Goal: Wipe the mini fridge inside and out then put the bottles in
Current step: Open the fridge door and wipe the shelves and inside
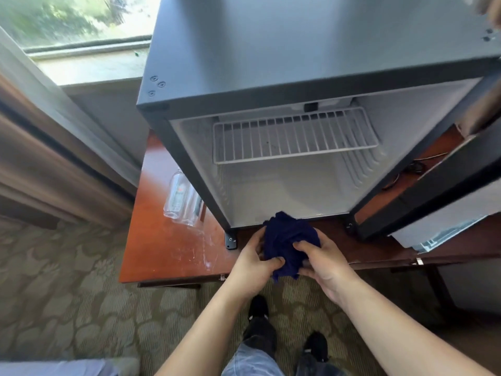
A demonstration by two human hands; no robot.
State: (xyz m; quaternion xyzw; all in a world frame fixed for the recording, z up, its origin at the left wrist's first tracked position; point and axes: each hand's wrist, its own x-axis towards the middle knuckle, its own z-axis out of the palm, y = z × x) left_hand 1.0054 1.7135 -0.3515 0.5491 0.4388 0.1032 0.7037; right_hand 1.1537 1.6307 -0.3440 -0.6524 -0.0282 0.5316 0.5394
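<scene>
You can reach into the fridge (284,194) under the wire shelf (294,137) | door (433,194) swung wide at your right | bottles (181,198) sit beside the fridge's left wall

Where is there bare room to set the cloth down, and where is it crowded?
Free: the table's front-left corner, bordered by the bottles and the fridge foot; the fridge floor under the wire shelf; the fridge top. Crowded: around the bottles, and by the open door and cables.

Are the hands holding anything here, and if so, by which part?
Both hold one bunched dark blue cloth in front of the open mini fridge. The left hand grips its left side, the right hand its right side.
</scene>
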